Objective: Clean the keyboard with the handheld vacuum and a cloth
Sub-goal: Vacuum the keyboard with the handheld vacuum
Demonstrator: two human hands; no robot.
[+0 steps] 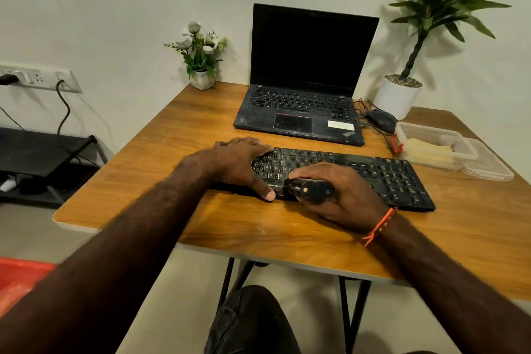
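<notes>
A black keyboard (382, 172) with yellow lettering lies across the wooden table (201, 215). My left hand (238, 164) rests on the keyboard's left end, fingers spread over the keys and the thumb at its front edge. My right hand (342, 192) grips a small black handheld vacuum (309, 190) low over the front middle of the keyboard, its body pointing left toward my left thumb. No cloth can be made out for certain.
An open black laptop (301, 112) stands behind the keyboard. A black mouse (380, 121) with cables lies right of it. Clear plastic containers (436, 146) sit at the right. A small flower pot (202, 77) and a large potted plant (398, 95) stand at the back.
</notes>
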